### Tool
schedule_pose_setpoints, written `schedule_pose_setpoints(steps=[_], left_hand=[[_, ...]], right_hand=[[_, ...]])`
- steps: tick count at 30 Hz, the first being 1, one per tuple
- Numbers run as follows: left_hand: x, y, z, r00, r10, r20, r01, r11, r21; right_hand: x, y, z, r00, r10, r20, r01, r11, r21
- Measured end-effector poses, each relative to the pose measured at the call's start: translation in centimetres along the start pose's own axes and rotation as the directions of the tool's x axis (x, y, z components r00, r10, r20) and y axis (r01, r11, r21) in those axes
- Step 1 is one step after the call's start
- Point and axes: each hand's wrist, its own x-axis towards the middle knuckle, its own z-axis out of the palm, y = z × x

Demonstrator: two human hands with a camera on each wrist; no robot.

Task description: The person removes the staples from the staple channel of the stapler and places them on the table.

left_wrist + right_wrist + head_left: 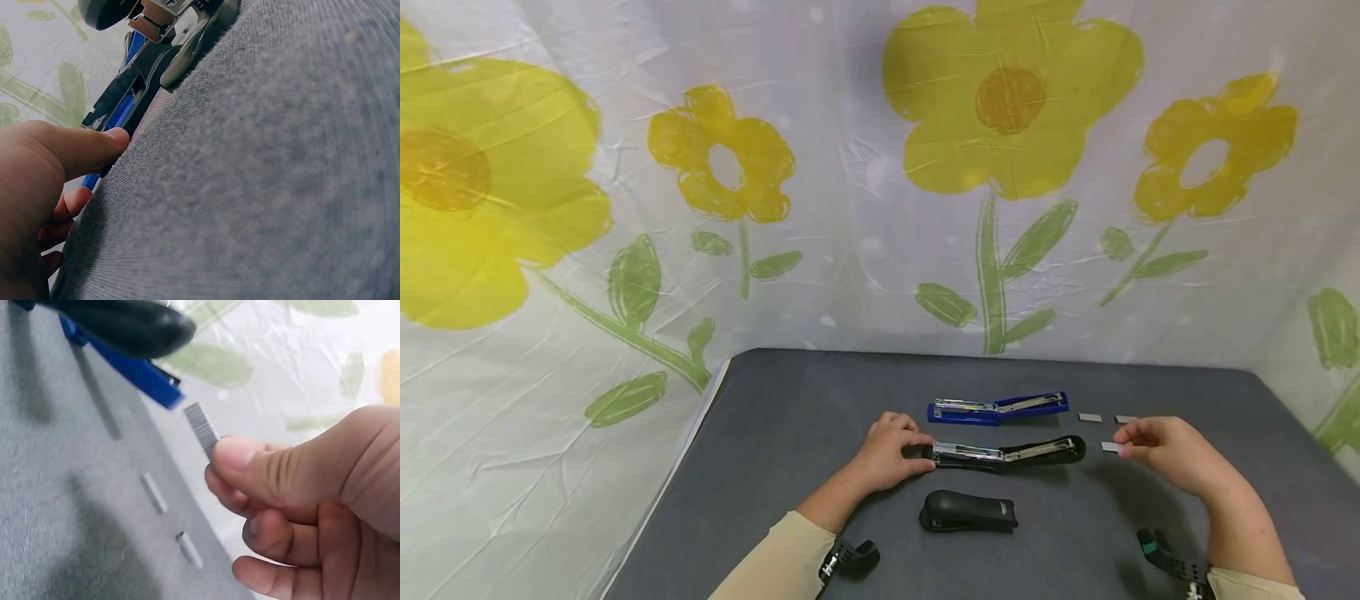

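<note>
In the head view, my left hand point(886, 452) grips the left end of a black stapler point(973, 454), which lies opened out with its metal channel exposed. My left thumb point(94, 147) presses on the stapler's end in the left wrist view. Between thumb and forefinger, my right hand point(1176, 454) pinches a strip of staples point(199, 422), just right of the black stapler's raised part. Behind it lies a blue stapler point(966, 414), also opened out. A second black stapler point(968, 512), closed, rests nearer to me.
Two more staple strips lie on the grey table point(805, 400) behind my right hand, a left one point(1090, 417) and a right one point(1125, 419). A flowered sheet point(850, 250) hangs behind the table. Wrist straps with dark mounts are on both arms.
</note>
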Motion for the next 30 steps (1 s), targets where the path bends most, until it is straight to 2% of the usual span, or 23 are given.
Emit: schedule_pose_setpoints(steps=[9, 15, 20, 30], left_hand=[[0.1, -0.3, 0.1, 1.000, -0.002, 0.001, 0.002, 1.000, 0.002], [0.2, -0.2, 0.1, 1.000, 0.002, 0.001, -0.002, 1.000, 0.001], [0.3, -0.2, 0.1, 1.000, 0.002, -0.005, -0.002, 1.000, 0.000], [0.2, -0.1, 0.1, 1.000, 0.001, 0.003, -0.001, 1.000, 0.005]], right_hand=[[1.1, 1.2, 1.7, 0.996, -0.027, 0.088, 0.023, 0.998, 0.056], [1.6, 1.3, 2.7, 0.993, -0.020, 0.113, 0.019, 1.000, 0.010], [1.9, 1.5, 3.2, 0.994, 0.024, 0.102, -0.019, 0.999, -0.050], [1.9, 1.6, 3.2, 0.990, 0.007, 0.142, -0.001, 0.999, -0.041]])
